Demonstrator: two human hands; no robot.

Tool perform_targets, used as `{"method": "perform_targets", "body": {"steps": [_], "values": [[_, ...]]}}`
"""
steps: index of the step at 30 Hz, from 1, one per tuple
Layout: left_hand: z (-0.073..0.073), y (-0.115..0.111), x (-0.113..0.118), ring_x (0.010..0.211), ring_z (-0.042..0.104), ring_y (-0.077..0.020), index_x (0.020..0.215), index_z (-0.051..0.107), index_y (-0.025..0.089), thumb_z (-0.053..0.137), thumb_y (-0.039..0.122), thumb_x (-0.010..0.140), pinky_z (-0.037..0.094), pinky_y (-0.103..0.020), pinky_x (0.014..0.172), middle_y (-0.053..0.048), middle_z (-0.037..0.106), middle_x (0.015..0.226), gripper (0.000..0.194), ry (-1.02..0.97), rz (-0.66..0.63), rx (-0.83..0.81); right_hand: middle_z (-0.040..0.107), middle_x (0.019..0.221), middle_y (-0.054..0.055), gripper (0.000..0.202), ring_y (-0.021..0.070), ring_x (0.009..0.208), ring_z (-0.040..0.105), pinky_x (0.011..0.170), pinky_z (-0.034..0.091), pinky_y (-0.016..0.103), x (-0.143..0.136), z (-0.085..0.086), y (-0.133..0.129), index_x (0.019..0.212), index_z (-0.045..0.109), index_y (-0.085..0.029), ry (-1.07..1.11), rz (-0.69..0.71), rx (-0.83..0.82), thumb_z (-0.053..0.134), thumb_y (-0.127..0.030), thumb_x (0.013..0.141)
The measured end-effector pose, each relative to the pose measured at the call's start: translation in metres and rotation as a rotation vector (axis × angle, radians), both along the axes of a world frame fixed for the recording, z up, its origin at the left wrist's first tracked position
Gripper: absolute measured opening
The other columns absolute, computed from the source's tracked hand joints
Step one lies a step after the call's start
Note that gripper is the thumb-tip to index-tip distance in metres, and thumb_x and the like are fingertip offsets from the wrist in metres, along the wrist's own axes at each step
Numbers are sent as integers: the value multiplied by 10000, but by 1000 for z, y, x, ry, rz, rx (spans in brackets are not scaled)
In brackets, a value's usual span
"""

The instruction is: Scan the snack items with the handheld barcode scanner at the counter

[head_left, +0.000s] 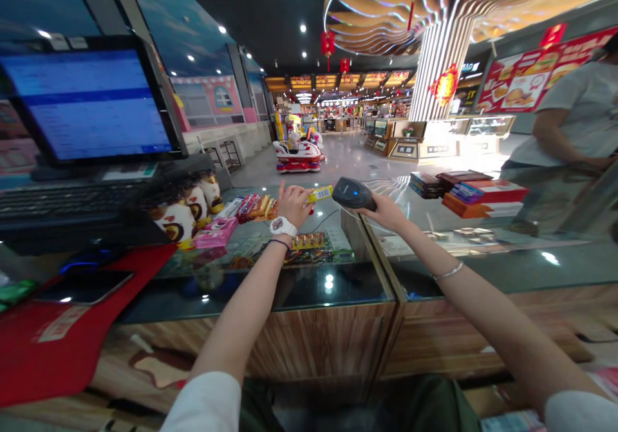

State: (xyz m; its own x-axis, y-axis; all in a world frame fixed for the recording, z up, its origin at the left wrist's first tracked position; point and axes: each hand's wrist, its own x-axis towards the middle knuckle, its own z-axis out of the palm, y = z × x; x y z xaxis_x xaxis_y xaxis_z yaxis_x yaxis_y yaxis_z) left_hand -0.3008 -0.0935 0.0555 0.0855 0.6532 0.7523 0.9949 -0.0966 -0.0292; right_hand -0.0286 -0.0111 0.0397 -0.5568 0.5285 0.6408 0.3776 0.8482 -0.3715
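My left hand [292, 205], with a white watch on its wrist, is closed on a small yellow packet [320, 194] that shows a barcode. In my right hand [386, 213] is a black barcode scanner [353, 194] with a small blue light. The scanner's head points left, close to the packet's end. Both are held above the glass counter [299, 287]. Just left of my left hand lie several red and orange snack packs [258, 207] and a pink packet [215, 231].
At left stand a monitor [91, 107], a keyboard [58, 197] and several patterned snack bags [177, 221]. A phone [84, 287] rests on a red cloth [53, 348]. Stacked boxes [485, 194] sit on the right counter, near a person [574, 110]. A kiddie ride [298, 152] stands beyond.
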Motion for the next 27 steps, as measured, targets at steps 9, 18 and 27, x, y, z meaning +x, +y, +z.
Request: {"method": "perform_targets", "body": {"steps": [9, 18, 27], "values": [[3, -5, -7, 1065, 606, -288, 1139, 716, 249, 646, 244, 856, 180, -616, 1230, -69, 703, 989, 292, -31, 73, -1, 756, 1011, 104, 507, 337, 976, 706, 811, 519, 377, -8, -2, -10, 1228, 620, -218, -116, -87, 33, 654, -573, 866], [0, -4, -10, 1082, 605, -300, 1139, 717, 251, 629, 206, 841, 179, -623, 1233, -76, 710, 1007, 314, -26, 86, 1, 761, 967, 116, 546, 346, 932, 718, 770, 525, 382, -7, -1, -11, 1241, 609, -204, -196, -114, 18, 611, -616, 884], [0, -3, -11, 1056, 609, -281, 1110, 722, 270, 636, 236, 844, 181, -617, 1232, -58, 701, 972, 281, -27, 67, 23, 751, 1013, 144, 524, 364, 973, 705, 792, 522, 400, -8, 2, -14, 1218, 605, -183, -211, -128, 11, 594, -596, 897]]}}
